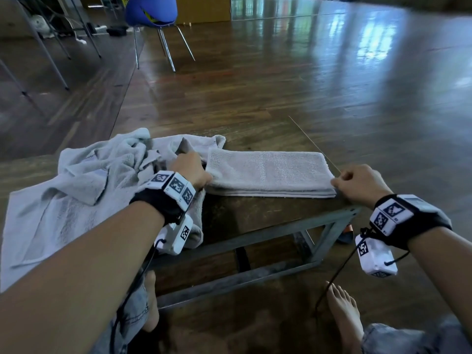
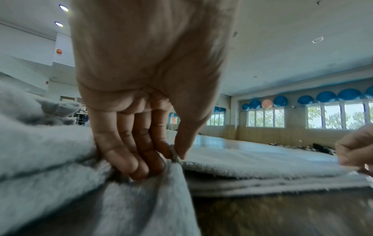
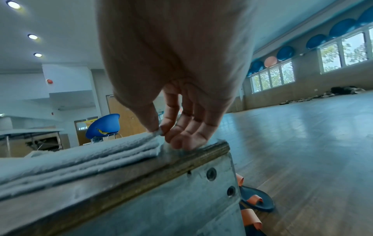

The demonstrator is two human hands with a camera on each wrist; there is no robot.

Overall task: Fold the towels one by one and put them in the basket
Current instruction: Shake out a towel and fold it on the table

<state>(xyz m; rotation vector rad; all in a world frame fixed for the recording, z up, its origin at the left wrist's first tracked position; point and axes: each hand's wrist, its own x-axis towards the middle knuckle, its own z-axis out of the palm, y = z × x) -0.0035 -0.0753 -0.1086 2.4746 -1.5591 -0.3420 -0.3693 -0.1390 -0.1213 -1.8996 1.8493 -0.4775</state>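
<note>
head view | folded towel [image 1: 269,172] flat on counter [image 1: 255,213], long axis left-right between hands | left hand [image 1: 190,168] pinches its left end | right hand [image 1: 357,183] pinches right corner | basket unseen

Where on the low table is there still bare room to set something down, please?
Bare wood shows between the folded towel and the near metal edge, and a strip behind it. The left half is crowded with unfolded towels; both hands, left and right, pinch the folded towel's ends.

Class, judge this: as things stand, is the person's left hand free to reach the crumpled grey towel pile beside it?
Probably not yet: the left hand pinches the folded grey towel, though the crumpled grey towel pile lies unobstructed beside it.
</note>
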